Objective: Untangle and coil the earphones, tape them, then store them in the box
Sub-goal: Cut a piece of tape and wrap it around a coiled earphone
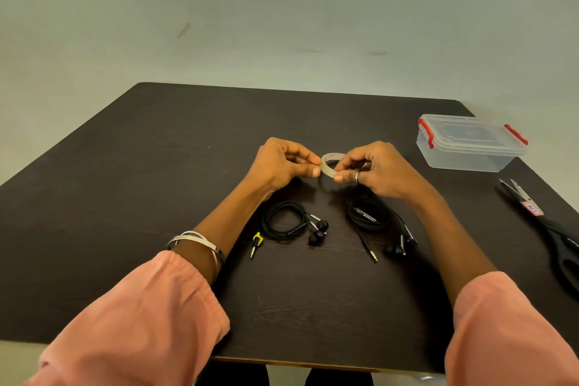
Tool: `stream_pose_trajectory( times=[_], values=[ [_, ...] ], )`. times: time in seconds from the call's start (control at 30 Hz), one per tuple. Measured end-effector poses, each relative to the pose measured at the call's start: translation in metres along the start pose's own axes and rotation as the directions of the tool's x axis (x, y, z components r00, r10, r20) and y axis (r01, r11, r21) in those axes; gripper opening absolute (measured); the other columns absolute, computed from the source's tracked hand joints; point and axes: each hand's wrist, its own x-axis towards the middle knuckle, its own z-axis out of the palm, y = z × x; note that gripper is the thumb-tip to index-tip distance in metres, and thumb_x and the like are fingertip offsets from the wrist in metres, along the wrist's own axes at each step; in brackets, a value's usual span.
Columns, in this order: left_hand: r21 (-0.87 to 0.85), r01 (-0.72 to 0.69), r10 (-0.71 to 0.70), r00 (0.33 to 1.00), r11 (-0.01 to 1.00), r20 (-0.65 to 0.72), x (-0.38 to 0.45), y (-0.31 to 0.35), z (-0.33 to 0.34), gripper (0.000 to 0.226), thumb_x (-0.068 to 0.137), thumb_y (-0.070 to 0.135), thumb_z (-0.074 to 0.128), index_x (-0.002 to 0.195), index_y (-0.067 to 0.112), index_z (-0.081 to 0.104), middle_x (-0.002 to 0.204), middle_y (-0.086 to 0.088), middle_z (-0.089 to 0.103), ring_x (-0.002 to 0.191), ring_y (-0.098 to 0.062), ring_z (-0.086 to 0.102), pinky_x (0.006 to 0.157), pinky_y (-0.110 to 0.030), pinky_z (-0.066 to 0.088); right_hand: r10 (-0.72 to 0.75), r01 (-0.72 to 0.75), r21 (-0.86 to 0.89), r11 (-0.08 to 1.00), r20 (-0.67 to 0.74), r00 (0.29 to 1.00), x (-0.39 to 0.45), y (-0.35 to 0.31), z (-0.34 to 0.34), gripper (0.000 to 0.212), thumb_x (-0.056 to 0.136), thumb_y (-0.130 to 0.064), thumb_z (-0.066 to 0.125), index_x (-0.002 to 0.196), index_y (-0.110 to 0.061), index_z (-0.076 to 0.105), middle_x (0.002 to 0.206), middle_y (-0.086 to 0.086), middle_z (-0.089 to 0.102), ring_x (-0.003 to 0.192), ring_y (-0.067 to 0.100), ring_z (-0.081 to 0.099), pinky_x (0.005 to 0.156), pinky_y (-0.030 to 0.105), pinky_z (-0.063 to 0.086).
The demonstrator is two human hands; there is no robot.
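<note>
Two coiled black earphones lie on the dark table (156,166). The left earphone coil (288,221) has a yellow-marked plug, and the right earphone coil (371,218) lies under my right wrist. Above them I hold a small roll of clear tape (332,157) between both hands. My left hand (282,163) pinches the tape's free end with thumb and forefinger. My right hand (376,166), with a ring on one finger, pinches the roll itself. The clear plastic box (470,144) with red clips stands shut at the far right.
Black scissors (548,229) lie along the table's right edge, in front of the box. A pale wall rises behind the table. My pink sleeves cover the near part of the table.
</note>
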Motion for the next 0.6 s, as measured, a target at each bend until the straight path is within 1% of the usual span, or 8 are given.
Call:
stream_pose_trajectory(
  times=[0.07, 0.13, 0.2, 0.27, 0.33, 0.4, 0.47, 0.6],
  values=[
    [0.027, 0.022, -0.023, 0.999, 0.999, 0.028, 0.0, 0.0, -0.002, 0.017, 0.071, 0.005, 0.081, 0.085, 0.013, 0.077, 0.08, -0.01, 0.074, 0.073, -0.01, 0.067, 0.076, -0.021, 0.054, 0.009, -0.009, -0.012, 1.0, 0.029, 1.0, 0.0, 0.0, 0.0, 0.015, 0.076, -0.02, 0.077, 0.091, -0.015, 0.077, 0.088, 0.001, 0.073, 0.086, 0.021, 0.065, 0.079, 0.033, 0.05],
    [0.061, 0.027, -0.03, 0.998, 0.998, 0.051, 0.001, 0.001, -0.004, 0.017, 0.073, 0.007, 0.08, 0.087, 0.014, 0.077, 0.082, -0.007, 0.075, 0.079, -0.012, 0.067, 0.083, -0.024, 0.054, 0.008, -0.007, -0.029, 1.0, 0.054, 0.999, 0.0, 0.0, 0.0, 0.014, 0.077, -0.021, 0.077, 0.09, -0.016, 0.076, 0.088, 0.001, 0.073, 0.086, 0.023, 0.064, 0.08, 0.038, 0.05],
    [0.066, 0.031, -0.036, 0.997, 0.997, 0.068, 0.0, 0.002, -0.004, 0.016, 0.075, 0.008, 0.079, 0.089, 0.016, 0.078, 0.084, -0.004, 0.076, 0.085, -0.014, 0.067, 0.087, -0.025, 0.054, 0.01, -0.008, -0.026, 1.0, 0.066, 0.998, 0.0, -0.001, 0.001, 0.011, 0.077, -0.02, 0.077, 0.088, -0.02, 0.076, 0.086, -0.001, 0.073, 0.085, 0.023, 0.064, 0.08, 0.038, 0.05],
    [0.064, 0.035, -0.04, 0.996, 0.997, 0.079, -0.001, 0.004, -0.004, 0.016, 0.077, 0.007, 0.077, 0.091, 0.014, 0.077, 0.085, -0.004, 0.076, 0.085, -0.013, 0.067, 0.086, -0.024, 0.053, 0.013, -0.011, -0.021, 1.0, 0.077, 0.997, 0.0, -0.001, 0.0, 0.01, 0.077, -0.02, 0.077, 0.087, -0.022, 0.075, 0.084, -0.002, 0.072, 0.084, 0.022, 0.064, 0.08, 0.039, 0.05],
    [0.073, 0.033, -0.039, 0.996, 0.997, 0.082, -0.001, 0.005, -0.004, 0.015, 0.078, 0.006, 0.076, 0.09, 0.014, 0.077, 0.085, -0.004, 0.075, 0.082, -0.012, 0.066, 0.084, -0.023, 0.054, 0.012, -0.01, -0.023, 1.0, 0.079, 0.997, 0.0, 0.0, 0.001, 0.01, 0.077, -0.02, 0.077, 0.087, -0.022, 0.076, 0.084, -0.001, 0.072, 0.084, 0.023, 0.063, 0.08, 0.041, 0.05],
    [0.095, 0.025, -0.032, 0.997, 0.995, 0.072, -0.001, 0.005, -0.003, 0.014, 0.077, 0.008, 0.077, 0.089, 0.015, 0.077, 0.083, -0.007, 0.074, 0.074, -0.011, 0.064, 0.076, -0.023, 0.054, 0.012, -0.011, -0.015, 1.0, 0.071, 0.997, 0.001, 0.0, 0.0, 0.011, 0.077, -0.021, 0.078, 0.087, -0.02, 0.076, 0.083, 0.0, 0.072, 0.083, 0.024, 0.063, 0.079, 0.041, 0.05],
    [0.112, 0.021, -0.025, 0.999, 0.993, 0.038, 0.0, 0.003, -0.001, 0.014, 0.075, 0.009, 0.079, 0.087, 0.015, 0.077, 0.078, -0.008, 0.073, 0.067, -0.006, 0.062, 0.069, -0.022, 0.05, 0.013, -0.012, -0.017, 1.0, 0.067, 0.998, 0.001, 0.0, 0.0, 0.012, 0.077, -0.021, 0.078, 0.088, -0.019, 0.076, 0.084, 0.0, 0.072, 0.084, 0.022, 0.064, 0.079, 0.037, 0.05],
    [0.174, 0.006, -0.004, 1.0, 0.985, -0.015, -0.001, 0.002, 0.006, 0.014, 0.072, 0.013, 0.082, 0.084, 0.017, 0.077, 0.069, 0.002, 0.071, 0.06, 0.002, 0.061, 0.063, -0.014, 0.047, 0.018, -0.014, -0.049, 0.999, 0.072, 0.997, 0.0, 0.002, 0.001, 0.013, 0.077, -0.021, 0.078, 0.09, -0.018, 0.076, 0.086, -0.003, 0.072, 0.085, 0.018, 0.064, 0.076, 0.027, 0.048]
  ],
)
